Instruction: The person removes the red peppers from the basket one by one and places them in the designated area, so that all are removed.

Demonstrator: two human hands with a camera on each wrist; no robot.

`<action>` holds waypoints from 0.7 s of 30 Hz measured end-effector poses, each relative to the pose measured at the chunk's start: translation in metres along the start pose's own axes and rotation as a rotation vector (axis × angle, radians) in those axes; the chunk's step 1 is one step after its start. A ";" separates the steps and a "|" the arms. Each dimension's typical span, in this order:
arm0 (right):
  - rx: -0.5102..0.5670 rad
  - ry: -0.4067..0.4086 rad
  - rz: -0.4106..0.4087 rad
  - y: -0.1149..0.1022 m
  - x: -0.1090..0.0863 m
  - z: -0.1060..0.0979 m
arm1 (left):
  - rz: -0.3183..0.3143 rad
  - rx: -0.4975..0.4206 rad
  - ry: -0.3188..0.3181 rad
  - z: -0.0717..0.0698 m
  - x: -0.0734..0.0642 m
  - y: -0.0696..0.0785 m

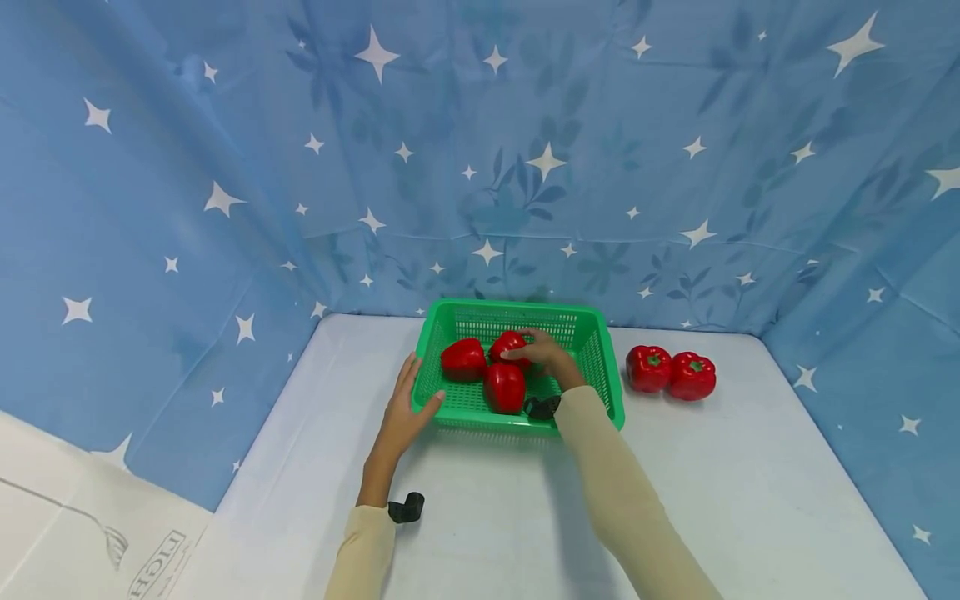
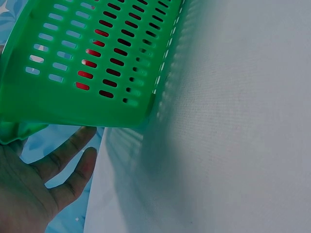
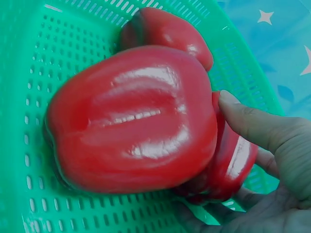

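Three red bell peppers lie inside a green plastic basket point(image 1: 517, 306): one at left point(image 1: 463, 360), one near the front wall point(image 1: 505, 388), and one behind it. My right hand point(image 1: 547, 352) reaches into the basket and grips that rear bell pepper point(image 3: 238, 155), thumb on one side and fingers on the other. In the right wrist view the front pepper point(image 3: 136, 116) partly covers it. At the basket's left end is my left hand point(image 1: 405, 414), its fingers spread along the rim. The left wrist view shows those fingers point(image 2: 73, 182) extended beside the basket's end, part of them hidden behind it.
Two more red bell peppers, one point(image 1: 648, 368) touching the other point(image 1: 692, 377), sit on the white table point(image 1: 480, 533) right of the basket. A blue star-patterned curtain point(image 1: 450, 208) hangs behind the table and along its sides. Each wrist carries a small black camera point(image 1: 407, 507).
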State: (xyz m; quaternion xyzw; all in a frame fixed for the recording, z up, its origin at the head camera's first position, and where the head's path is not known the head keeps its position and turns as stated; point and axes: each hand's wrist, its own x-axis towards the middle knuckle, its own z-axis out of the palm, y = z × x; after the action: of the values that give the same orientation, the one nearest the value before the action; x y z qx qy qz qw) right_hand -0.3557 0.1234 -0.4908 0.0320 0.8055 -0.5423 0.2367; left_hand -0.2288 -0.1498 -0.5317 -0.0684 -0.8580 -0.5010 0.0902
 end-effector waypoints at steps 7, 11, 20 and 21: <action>0.018 0.020 -0.010 0.006 0.006 0.006 | -0.008 -0.001 -0.012 0.001 -0.003 -0.001; 0.019 0.024 -0.011 0.006 0.006 0.007 | -0.008 -0.003 -0.011 0.001 -0.003 -0.001; -0.005 0.030 -0.023 0.001 -0.002 0.005 | 0.002 0.003 -0.009 0.000 0.000 0.000; -0.007 0.030 -0.023 0.001 -0.003 0.005 | 0.002 0.002 -0.010 -0.001 0.000 0.001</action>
State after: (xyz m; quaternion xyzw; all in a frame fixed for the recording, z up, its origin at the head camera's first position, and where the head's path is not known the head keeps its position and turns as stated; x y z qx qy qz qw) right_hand -0.3514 0.1196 -0.4918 0.0301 0.8113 -0.5414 0.2184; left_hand -0.2283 -0.1503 -0.5308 -0.0715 -0.8589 -0.4997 0.0867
